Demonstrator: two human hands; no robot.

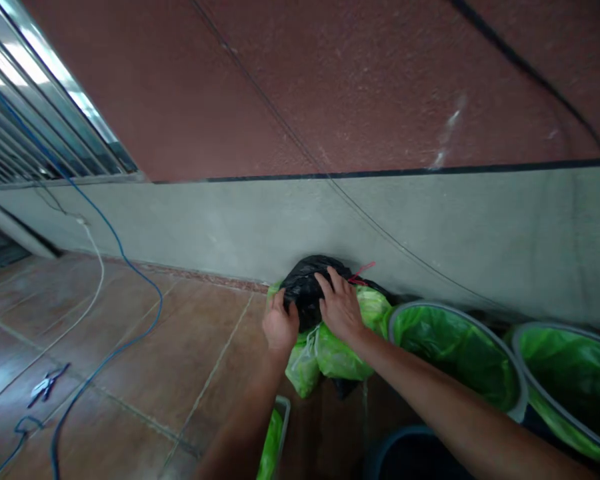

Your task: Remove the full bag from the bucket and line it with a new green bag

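A crumpled black garbage bag [305, 283] sits atop knotted green garbage bags [341, 353] against the foot of the wall. My left hand [280, 325] is at its left side, thumb and fingers curled on the black plastic and the green bag's edge. Resting on the top right of the black bag is my right hand [341, 303], its fingers spread apart. A red tie string [363, 272] sticks up just beyond that hand. What lies inside the bags cannot be made out.
Two green-lined trash bins [395, 327] [517, 340] stand at the right. A dark blue-rimmed bin [380, 460] and a green-lined container [285, 407] are near the bottom. Pliers [45, 387], a blue cable [160, 300] and a white cord [101, 267] lie leftward on the tiles.
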